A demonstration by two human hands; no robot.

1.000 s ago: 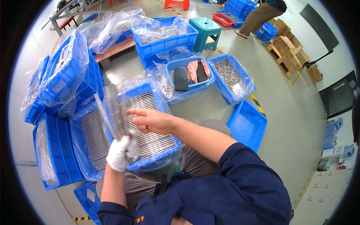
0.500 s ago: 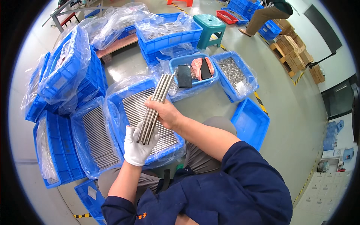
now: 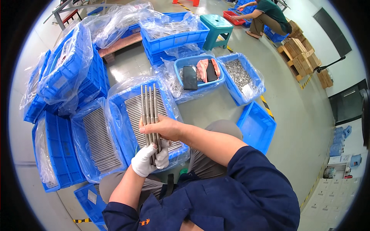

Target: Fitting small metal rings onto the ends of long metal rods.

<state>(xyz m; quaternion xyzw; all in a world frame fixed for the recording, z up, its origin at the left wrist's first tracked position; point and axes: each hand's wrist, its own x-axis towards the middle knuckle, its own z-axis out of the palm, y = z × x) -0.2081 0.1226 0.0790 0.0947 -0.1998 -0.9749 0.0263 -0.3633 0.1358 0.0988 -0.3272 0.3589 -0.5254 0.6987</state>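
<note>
Head view, near the centre: my gloved left hand [image 3: 143, 162] grasps the lower ends of some upright metal rods [image 3: 149, 104], and my bare right hand [image 3: 165, 128] wraps them higher up. Behind them sits a blue crate [image 3: 178, 154] of similar rods, with another rod-filled crate [image 3: 120, 152] at its left. Toward the upper centre, a dark flat slab [image 3: 190, 78] lies across the edge of a light-blue tub [image 3: 210, 84], below a green stool [image 3: 216, 24].

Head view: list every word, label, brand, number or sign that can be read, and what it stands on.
No text can be read.
Orange marks on the navy shirt: too small.
White label on the lower-left blue crate: too small.
Dark marks on the white boxes at lower right: too small or blurred.
Held metal rods: no lettering visible.
</note>
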